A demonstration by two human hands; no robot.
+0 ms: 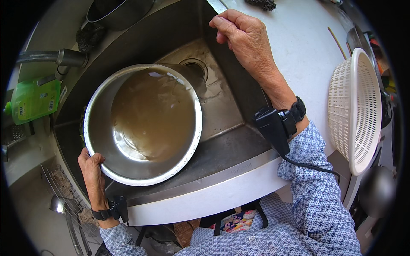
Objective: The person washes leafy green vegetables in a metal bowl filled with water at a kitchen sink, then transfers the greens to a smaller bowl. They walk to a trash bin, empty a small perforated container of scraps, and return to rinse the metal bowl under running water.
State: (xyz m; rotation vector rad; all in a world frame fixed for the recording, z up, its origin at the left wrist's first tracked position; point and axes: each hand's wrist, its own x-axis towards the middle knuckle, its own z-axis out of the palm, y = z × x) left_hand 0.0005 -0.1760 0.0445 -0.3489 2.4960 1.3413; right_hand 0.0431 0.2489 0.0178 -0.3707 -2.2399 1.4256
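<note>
My left hand [91,166] grips the near left rim of a large round stainless steel basin [96,128]. The basin is tilted over the sink, and cloudy brown water [157,115] pools towards its far right side. My right hand [246,36] is raised over the sink's right edge, apart from the basin. Its fingers are curled in, and nothing shows in them. Below lies the stainless steel sink [221,112], its wet floor partly hidden by the basin. The drain [195,69] shows just beyond the basin's rim.
A faucet [72,58] and a green plastic bottle [35,100] stand at the left. Behind the sink is a dark pot [120,14] beside a black scourer [90,36]. A white plastic colander [341,105] stands on its side on the right of the white countertop [298,48].
</note>
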